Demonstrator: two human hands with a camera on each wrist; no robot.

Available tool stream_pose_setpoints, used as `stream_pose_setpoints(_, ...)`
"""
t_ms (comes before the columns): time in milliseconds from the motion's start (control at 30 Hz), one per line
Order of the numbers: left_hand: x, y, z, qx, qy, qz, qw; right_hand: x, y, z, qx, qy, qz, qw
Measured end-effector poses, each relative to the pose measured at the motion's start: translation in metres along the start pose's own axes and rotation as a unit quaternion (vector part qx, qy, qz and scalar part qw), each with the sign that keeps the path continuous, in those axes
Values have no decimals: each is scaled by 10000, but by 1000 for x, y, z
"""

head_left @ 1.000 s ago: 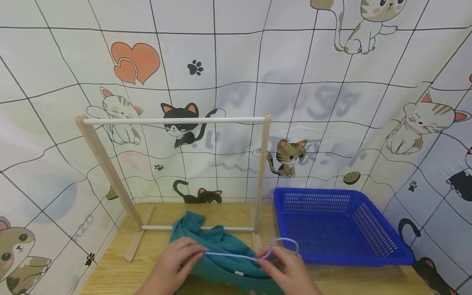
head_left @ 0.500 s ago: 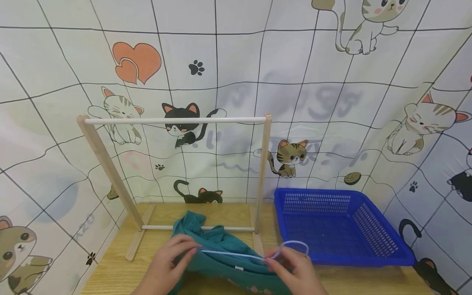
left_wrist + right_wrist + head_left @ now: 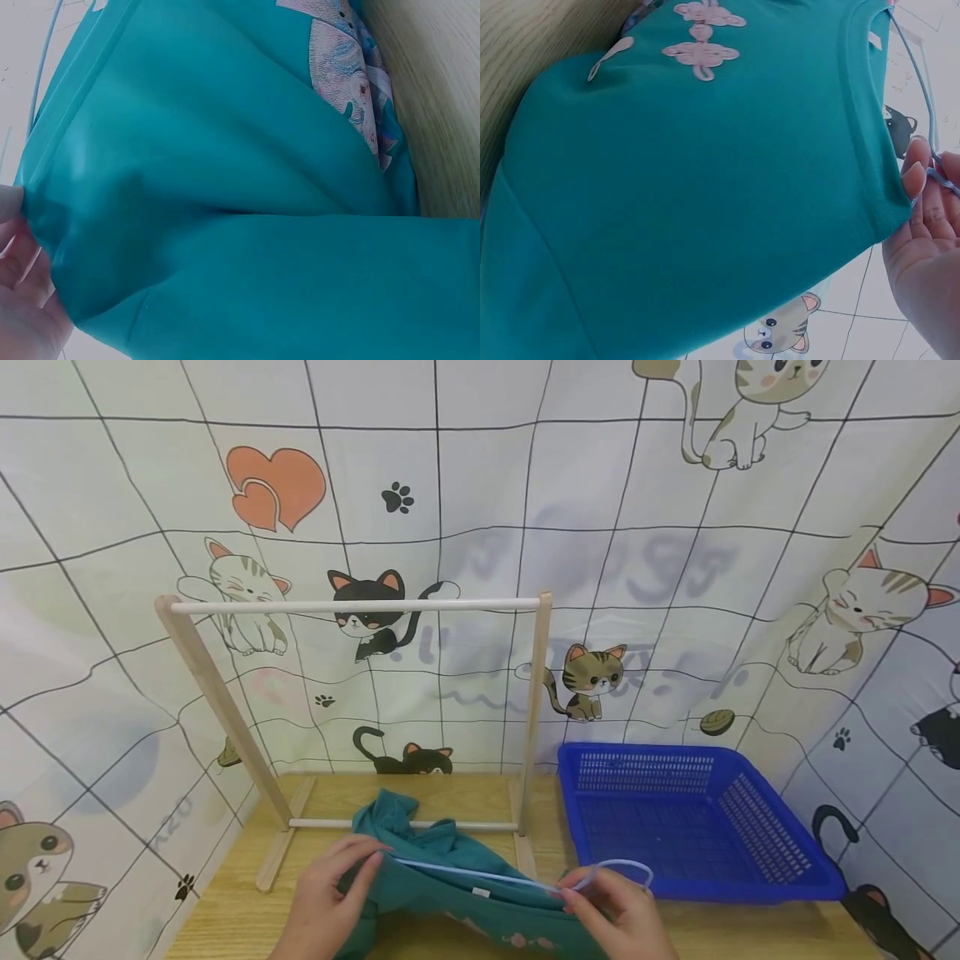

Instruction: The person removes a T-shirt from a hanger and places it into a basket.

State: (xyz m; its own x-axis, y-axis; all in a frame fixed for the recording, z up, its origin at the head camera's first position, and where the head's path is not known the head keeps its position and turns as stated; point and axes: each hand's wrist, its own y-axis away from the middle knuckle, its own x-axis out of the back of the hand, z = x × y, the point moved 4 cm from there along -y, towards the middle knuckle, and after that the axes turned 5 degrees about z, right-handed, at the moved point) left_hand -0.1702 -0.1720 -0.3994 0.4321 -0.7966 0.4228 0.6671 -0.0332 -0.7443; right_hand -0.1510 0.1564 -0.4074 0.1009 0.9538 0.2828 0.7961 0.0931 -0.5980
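A teal shirt [image 3: 438, 889] with pale pink embroidery is held up by its neckline, its lower part bunched toward the table. My left hand [image 3: 326, 887] pinches the left end of the neckline, thumb in front and fingers behind, as the left wrist view shows. Along the neck opening runs a thin light-blue clothes hanger [image 3: 472, 872], part of it hidden behind the fabric. With my right hand [image 3: 618, 906] I pinch the hanger at the neckline's right end. A loop of the hanger sticks out beyond those fingers. A pink knot-shaped trim [image 3: 701, 52] shows on the shirt's front.
Behind the shirt stands a wooden rack [image 3: 536, 718] with a white top bar [image 3: 356, 607] and a low bar. A blue plastic basket [image 3: 697, 893] sits on the table [image 3: 225, 910] at right. A cat-print sheet [image 3: 480, 527] hangs close behind.
My hands have moved apart, left hand leftward and right hand rightward, stretching the neckline. The hanger's loop has shifted right, and more of the shirt's pink embroidery shows.
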Motion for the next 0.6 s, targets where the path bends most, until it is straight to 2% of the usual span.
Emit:
stream_pose_setpoints(100,3,-1,0,88,-123,193,9997,4,0,1,124,-6,126,9998)
stream_pose_setpoints(167,5,-1,1,130,-153,279,9994,7,-1,2,38,11,239,9997)
stream_pose_setpoints(300,6,-1,0,88,-292,329,9990,9,-1,2,-476,74,335,9983)
stream_pose_setpoints(367,7,-1,-1,86,-367,347,9987,10,-1,2,-563,90,331,9978)
stream_pose_setpoints(600,6,-2,-1,117,-388,351,9986,12,-3,0,-95,-122,347,9993)
